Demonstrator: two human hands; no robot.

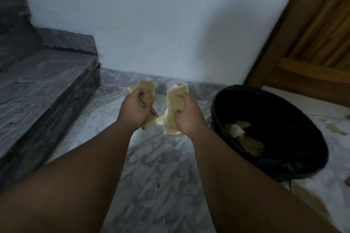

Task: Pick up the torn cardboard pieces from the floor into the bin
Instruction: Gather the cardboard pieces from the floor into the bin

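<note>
My left hand grips a bunch of tan torn cardboard pieces above the marble floor. My right hand grips a paler crumpled wad of cardboard right beside it. Both hands are held up left of the black bin, which stands on the floor at the right. Some cardboard scraps lie inside the bin. More torn pieces lie on the floor: one to the right of the bin and another partly under its near side.
A dark grey marble step rises at the left. A pale wall closes the back. A wooden door and its frame stand at the upper right, behind the bin. Grey-veined marble floor spreads below my arms.
</note>
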